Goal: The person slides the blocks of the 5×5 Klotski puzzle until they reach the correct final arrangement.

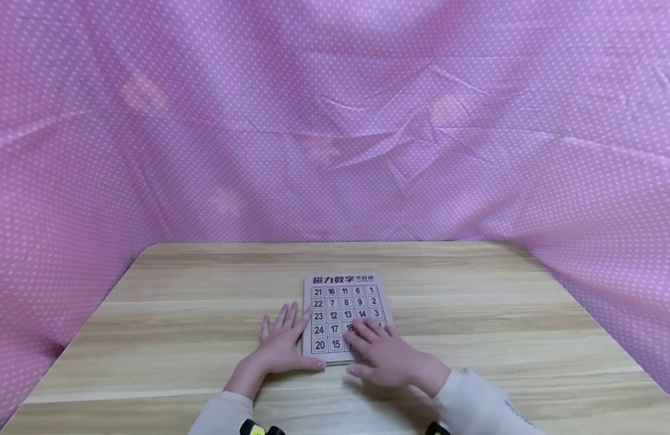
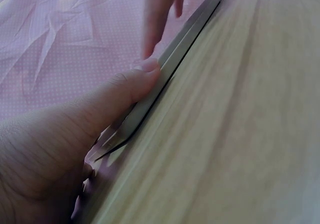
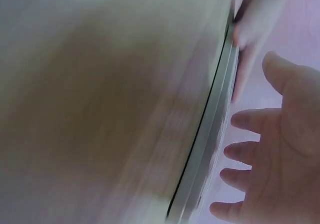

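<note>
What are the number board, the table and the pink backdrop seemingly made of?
Number board: wood or plastic, matte; the smooth edge leaves it open. Table: wood or laminate, low sheen, from the streaky grain. Pink backdrop: probably fabric, slightly shiny, given its creases.

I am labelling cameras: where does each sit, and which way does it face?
Head: on the head, looking forward and down at the number board; left hand, right hand, sleeves show.
Left wrist: on that wrist, facing the board's near edge; both hands show.
Right wrist: on that wrist, facing that edge; both hands show.
Wrist views share edge and hands.
</note>
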Tool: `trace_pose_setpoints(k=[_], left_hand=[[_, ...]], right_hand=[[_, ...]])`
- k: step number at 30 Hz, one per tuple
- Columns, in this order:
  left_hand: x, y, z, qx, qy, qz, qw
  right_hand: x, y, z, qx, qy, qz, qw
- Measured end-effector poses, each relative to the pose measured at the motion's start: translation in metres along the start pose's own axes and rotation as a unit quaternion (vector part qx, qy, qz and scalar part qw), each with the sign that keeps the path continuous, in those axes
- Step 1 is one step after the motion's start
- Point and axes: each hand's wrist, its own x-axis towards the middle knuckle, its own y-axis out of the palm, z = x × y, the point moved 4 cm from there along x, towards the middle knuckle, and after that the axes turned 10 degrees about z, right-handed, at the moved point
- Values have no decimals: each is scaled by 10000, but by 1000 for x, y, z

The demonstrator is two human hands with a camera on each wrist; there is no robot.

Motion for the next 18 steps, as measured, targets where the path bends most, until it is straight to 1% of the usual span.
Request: trace_pose_setpoints(k=[4, 8, 12, 18], left_hand=[[-1, -1, -1, 2, 20, -1, 10000], [-3, -2, -1, 47, 37, 5, 10000], [-3, -2, -2, 72, 26, 12, 10000], [-3, -3, -2, -2, 27, 23, 10000]], right_hand=[[12, 3, 24, -244, -292, 105, 9992], [19, 2, 37, -310, -445, 211, 9983], [19, 2, 39, -294, -444, 246, 9983], [11, 2, 30, -173, -427, 196, 9987]])
